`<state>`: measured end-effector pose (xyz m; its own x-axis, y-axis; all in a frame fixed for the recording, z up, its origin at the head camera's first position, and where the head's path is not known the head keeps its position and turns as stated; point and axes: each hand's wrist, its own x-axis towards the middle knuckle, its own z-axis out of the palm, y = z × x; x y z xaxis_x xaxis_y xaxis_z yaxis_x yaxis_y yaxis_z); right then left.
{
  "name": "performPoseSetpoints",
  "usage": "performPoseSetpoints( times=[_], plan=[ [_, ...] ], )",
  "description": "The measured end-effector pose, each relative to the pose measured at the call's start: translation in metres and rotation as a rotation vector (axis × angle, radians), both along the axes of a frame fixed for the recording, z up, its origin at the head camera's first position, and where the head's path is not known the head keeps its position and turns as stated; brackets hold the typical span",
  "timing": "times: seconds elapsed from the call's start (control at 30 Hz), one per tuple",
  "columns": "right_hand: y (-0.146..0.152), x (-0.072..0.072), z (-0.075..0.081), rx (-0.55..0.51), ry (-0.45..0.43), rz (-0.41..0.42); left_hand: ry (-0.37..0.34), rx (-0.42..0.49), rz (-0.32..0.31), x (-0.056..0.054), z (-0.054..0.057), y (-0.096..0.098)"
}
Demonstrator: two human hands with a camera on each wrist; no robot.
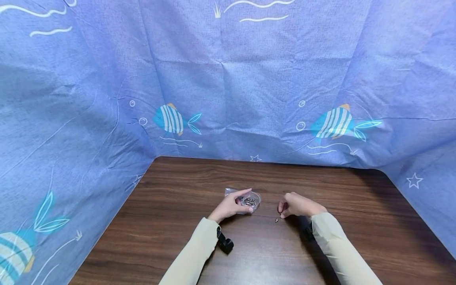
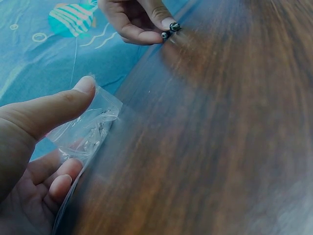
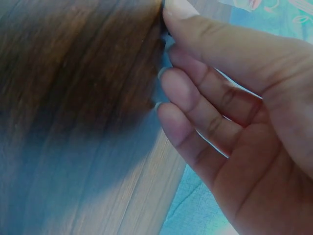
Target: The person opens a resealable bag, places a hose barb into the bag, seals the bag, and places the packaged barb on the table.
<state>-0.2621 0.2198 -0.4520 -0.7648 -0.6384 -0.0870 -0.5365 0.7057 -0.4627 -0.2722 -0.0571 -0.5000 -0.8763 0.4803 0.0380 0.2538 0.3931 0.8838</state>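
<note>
A clear plastic bag [image 1: 256, 196] lies on the table with several small metal pieces [image 1: 250, 202] in it. My left hand [image 1: 229, 206] grips the bag from its left side, thumb at the near edge and fingers curled about the far edge. In the left wrist view the bag [image 2: 93, 127] shows crumpled between thumb and fingers. To the right, my right hand [image 1: 297, 204] is low over the table, thumb and index finger pinching a small metal piece [image 2: 165, 35]. Another small metal piece [image 1: 276, 220] lies on the table just beside these fingertips.
The dark wood table [image 1: 171, 245] ends at a blue fabric curtain [image 1: 249, 91] with fish prints, which hangs behind it and along both sides. A black wrist camera [image 1: 225, 242] is strapped at the left wrist, close above the table.
</note>
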Motion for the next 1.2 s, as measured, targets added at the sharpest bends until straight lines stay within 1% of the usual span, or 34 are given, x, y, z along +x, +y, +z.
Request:
performPoseSetpoints(
  times=[0.13,0.23,0.5,0.73,0.87,1.07,1.2],
  plan=[
    [-0.0001,-0.0007,-0.0006,0.007,-0.005,-0.009,0.002,-0.002,0.001,-0.0001,-0.0008,0.0000],
    [0.0003,-0.0012,-0.0009,0.005,-0.029,-0.029,0.001,0.003,0.001,0.0002,-0.0006,-0.0005],
    [0.0031,-0.0015,-0.0005,-0.009,-0.034,-0.008,0.006,-0.002,0.002,0.0009,0.0010,-0.0007],
    [0.0035,-0.0018,-0.0018,-0.015,0.009,0.033,0.010,-0.009,0.002,0.0009,0.0001,-0.0008],
    [0.0040,-0.0024,-0.0023,-0.015,0.007,0.029,0.009,-0.005,-0.001,0.0002,-0.0001,-0.0007],
    [0.0047,-0.0055,-0.0039,-0.029,0.041,0.031,0.007,0.000,0.005,0.0004,0.0008,0.0004],
    [0.0030,-0.0089,-0.0047,-0.047,0.063,0.017,0.003,0.005,0.011,0.0008,0.0010,0.0008]
  ],
)
